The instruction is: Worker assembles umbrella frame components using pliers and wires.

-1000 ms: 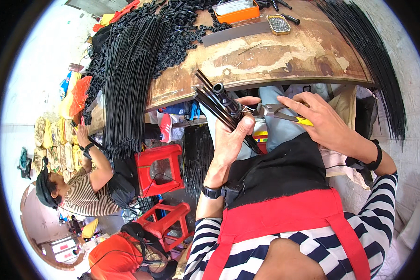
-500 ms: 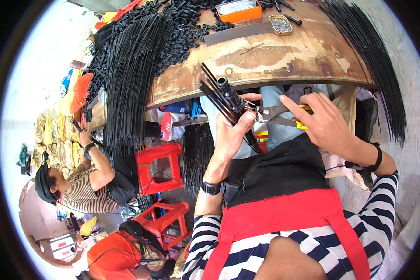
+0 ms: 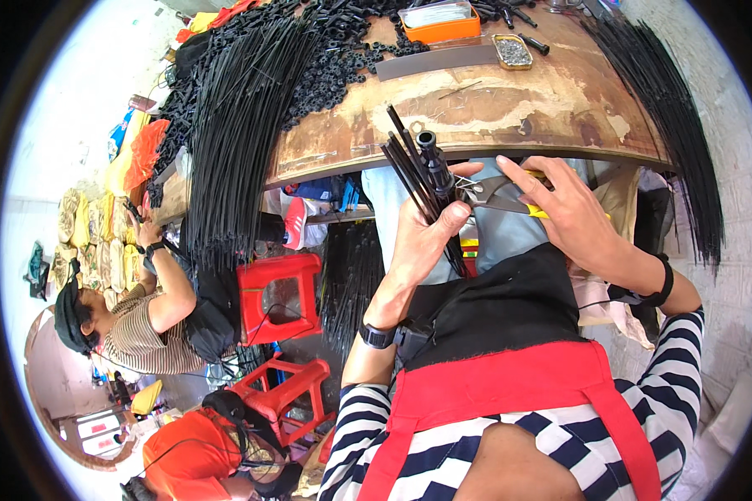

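My left hand (image 3: 430, 238), in front of the table edge, is closed round a bundle of thin black rods (image 3: 409, 175). Among them a black plastic tube (image 3: 434, 163) with a round open end points up and away. My right hand (image 3: 568, 209) grips pliers (image 3: 505, 200) with dark and yellow handles, its index finger stretched along them. The pliers' jaws reach the side of the tube, close to my left thumb and fingertips. What lies between the jaws is too small to make out.
On the wooden table (image 3: 443, 108) lie long black rods (image 3: 242, 142), a heap of black plastic parts (image 3: 330, 88), an orange box (image 3: 443, 29) and a small dish of metal bits (image 3: 512, 52). More rods (image 3: 668, 125) hang off the right. Red stools (image 3: 280, 296) and two people are at left.
The bundle and tube in my left hand have shifted slightly right, closer to my right hand. My right hand keeps its grip on the pliers. The whole view has moved a little.
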`<state>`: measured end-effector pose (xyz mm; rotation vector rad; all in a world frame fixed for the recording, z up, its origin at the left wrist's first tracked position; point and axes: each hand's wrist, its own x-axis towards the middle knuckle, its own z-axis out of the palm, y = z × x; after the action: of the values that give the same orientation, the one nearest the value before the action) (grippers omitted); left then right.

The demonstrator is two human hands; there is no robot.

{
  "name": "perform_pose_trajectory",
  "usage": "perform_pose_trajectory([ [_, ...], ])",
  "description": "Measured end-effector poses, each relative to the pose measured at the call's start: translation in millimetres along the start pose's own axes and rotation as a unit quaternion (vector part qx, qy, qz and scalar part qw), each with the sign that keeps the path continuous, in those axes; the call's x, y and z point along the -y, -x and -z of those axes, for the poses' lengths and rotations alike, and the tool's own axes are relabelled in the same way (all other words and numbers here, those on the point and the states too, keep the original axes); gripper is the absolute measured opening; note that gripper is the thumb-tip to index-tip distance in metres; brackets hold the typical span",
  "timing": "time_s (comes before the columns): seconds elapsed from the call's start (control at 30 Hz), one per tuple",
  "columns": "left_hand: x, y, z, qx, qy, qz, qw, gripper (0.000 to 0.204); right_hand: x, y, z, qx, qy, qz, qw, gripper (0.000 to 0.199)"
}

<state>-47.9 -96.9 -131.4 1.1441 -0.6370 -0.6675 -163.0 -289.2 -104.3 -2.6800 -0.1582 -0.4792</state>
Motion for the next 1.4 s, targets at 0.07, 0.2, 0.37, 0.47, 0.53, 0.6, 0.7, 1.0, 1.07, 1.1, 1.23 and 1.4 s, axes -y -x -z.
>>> perform_pose_trajectory([
  [0.07, 0, 1, 0, 0.002, 0.005, 0.004, 1.0, 0.052, 0, -3, -3, -0.029, 0.016, 0.011, 0.999, 0.058],
  [0.2, 1, 0, -1, -0.003, 0.016, -0.002, 1.0, 0.053, 0, -7, -4, -0.041, 0.046, 0.014, 0.998, 0.059],
  [0.37, -1, 1, 0, -0.002, 0.009, 0.009, 1.0, 0.054, -9, -12, 13, -0.022, 0.158, 0.084, 0.984, 0.06],
  [0.47, -1, 3, 3, 0.009, -0.001, 0.012, 1.0, 0.053, -9, -14, 19, -0.02, 0.158, 0.092, 0.983, 0.055],
  [0.53, -1, 4, 5, 0.006, -0.022, -0.003, 1.0, 0.049, -12, -13, 26, 0.027, 0.122, 0.101, 0.987, 0.054],
  [0.6, -4, 4, 5, 0.036, 0.007, 0.02, 0.999, 0.047, -13, -15, 38, 0.074, 0.079, 0.113, 0.988, 0.054],
  [0.7, -14, 10, 10, 0.057, -0.021, 0.06, 0.996, 0.056, 15, -40, 77, 0.413, -0.245, -0.123, 0.869, 0.066],
  [1.0, -5, -3, 4, -0.019, 0.002, 0.019, 1.0, 0.045, -14, -19, 47, -0.006, 0.051, 0.108, 0.993, 0.047],
  [1.07, 2, -6, 16, 0.026, 0.015, -0.001, 1.0, 0.051, -10, -25, 62, 0.231, -0.168, -0.035, 0.958, 0.04],
  [1.1, 4, -7, 18, 0.048, 0.016, -0.003, 0.999, 0.053, -8, -29, 70, 0.323, -0.299, -0.138, 0.888, 0.036],
  [1.23, -2, -3, 14, 0.054, -0.008, 0.009, 0.998, 0.06, -13, -7, 37, 0.496, -0.465, -0.23, 0.697, 0.045],
  [1.4, 1, -7, 13, 0.001, -0.011, -0.007, 1.0, 0.063, -15, -26, 70, 0.075, 0.117, 0.137, 0.981, 0.044],
])
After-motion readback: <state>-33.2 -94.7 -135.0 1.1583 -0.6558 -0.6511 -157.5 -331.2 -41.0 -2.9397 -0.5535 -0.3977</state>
